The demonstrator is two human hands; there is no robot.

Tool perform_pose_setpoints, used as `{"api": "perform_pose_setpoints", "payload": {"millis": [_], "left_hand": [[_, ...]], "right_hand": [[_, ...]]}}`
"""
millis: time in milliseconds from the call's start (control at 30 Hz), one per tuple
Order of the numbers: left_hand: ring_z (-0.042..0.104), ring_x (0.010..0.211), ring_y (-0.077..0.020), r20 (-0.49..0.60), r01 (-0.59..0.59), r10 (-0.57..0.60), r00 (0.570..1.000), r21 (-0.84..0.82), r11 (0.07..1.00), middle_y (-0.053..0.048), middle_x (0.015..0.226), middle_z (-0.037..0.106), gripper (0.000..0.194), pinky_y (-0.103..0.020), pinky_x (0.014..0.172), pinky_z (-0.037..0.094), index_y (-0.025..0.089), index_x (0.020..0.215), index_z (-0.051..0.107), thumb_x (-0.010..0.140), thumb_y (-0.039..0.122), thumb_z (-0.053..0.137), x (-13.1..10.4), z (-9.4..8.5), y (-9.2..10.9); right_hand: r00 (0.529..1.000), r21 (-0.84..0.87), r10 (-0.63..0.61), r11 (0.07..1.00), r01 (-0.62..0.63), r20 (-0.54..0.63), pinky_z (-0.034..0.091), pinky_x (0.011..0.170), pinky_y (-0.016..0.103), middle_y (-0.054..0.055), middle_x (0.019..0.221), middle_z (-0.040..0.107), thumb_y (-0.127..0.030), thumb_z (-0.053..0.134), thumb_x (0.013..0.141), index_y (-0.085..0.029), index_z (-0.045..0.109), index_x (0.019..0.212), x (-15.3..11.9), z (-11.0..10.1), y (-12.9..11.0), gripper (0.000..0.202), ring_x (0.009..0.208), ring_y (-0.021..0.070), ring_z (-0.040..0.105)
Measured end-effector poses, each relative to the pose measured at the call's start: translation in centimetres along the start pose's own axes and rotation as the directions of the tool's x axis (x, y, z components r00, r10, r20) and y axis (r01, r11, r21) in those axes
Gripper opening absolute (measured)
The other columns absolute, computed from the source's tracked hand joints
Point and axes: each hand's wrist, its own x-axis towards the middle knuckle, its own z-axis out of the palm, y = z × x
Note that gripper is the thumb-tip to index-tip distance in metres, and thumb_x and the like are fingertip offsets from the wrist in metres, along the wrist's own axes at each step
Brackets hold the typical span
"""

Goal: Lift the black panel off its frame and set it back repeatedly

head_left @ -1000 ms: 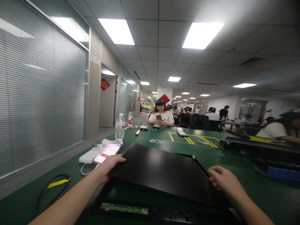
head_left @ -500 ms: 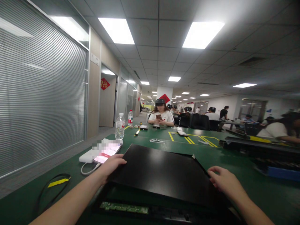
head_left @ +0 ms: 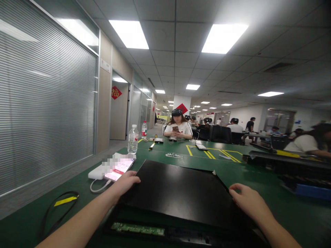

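A flat black panel lies tilted over a black chassis on the green table, its near edge raised above a green circuit board strip. My left hand grips the panel's left edge. Along the right edge, my right hand holds the panel with curled fingers.
A lit phone on a white power bank lies left of the panel. A black strap with a yellow tag is at the near left. Water bottles stand further back. A seated person faces me; black trays are at right.
The black panel has sunk slightly lower over the chassis, with both hands staying on its edges.
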Motion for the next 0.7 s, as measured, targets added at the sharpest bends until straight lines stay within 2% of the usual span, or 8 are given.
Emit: {"api": "perform_pose_setpoints", "payload": {"millis": [133, 333, 500, 700], "left_hand": [[0.065, 0.062, -0.0231, 0.033, -0.002, 0.002, 0.999, -0.02, 1.0, -0.001, 0.057, 0.068, 0.018, -0.029, 0.058, 0.048, 0.017, 0.071, 0.065, 0.055, 0.013, 0.059, 0.0, 0.1, -0.1], [0.065, 0.062, -0.0242, 0.062, 0.016, -0.015, 0.998, -0.021, 1.0, -0.001, 0.057, 0.068, 0.024, -0.03, 0.057, 0.048, 0.017, 0.079, 0.063, 0.056, 0.013, 0.057, 0.2, 0.1, -0.6], [0.065, 0.061, -0.0232, 0.091, 0.005, 0.0, 0.996, -0.055, 0.999, -0.002, 0.06, 0.068, 0.024, -0.029, 0.056, 0.047, 0.017, 0.081, 0.063, 0.057, 0.014, 0.059, 0.6, -0.1, -1.2], [0.065, 0.061, -0.023, 0.054, -0.002, 0.004, 0.999, -0.034, 0.999, -0.002, 0.061, 0.068, 0.025, -0.029, 0.054, 0.047, 0.017, 0.081, 0.062, 0.056, 0.015, 0.061, 0.6, -0.1, -1.2]], "right_hand": [[1.0, -0.008, -0.015, 1.0, 0.015, -0.027, 0.043, 0.059, 0.03, 0.005, 0.072, 0.068, -0.038, 0.047, 0.072, -0.025, 0.067, 0.082, 0.1, 0.1, 0.0, 0.026, 0.069, 0.0222, 0.062], [1.0, 0.014, 0.005, 1.0, -0.005, 0.001, 0.043, 0.058, 0.03, 0.005, 0.074, 0.069, -0.04, 0.047, 0.071, -0.025, 0.066, 0.083, 0.6, 0.3, 0.5, 0.027, 0.068, 0.0221, 0.063], [0.999, 0.135, 0.027, 0.99, -0.031, 0.036, 0.045, 0.053, 0.027, 0.006, 0.073, 0.069, -0.04, 0.049, 0.071, -0.023, 0.066, 0.084, 1.2, 0.8, 1.5, 0.027, 0.066, 0.0209, 0.063], [0.997, 0.157, 0.02, 0.987, -0.033, 0.081, 0.045, 0.051, 0.026, 0.005, 0.07, 0.069, -0.039, 0.047, 0.073, -0.022, 0.065, 0.087, 1.6, 1.1, 2.0, 0.028, 0.063, 0.0199, 0.063]]}}
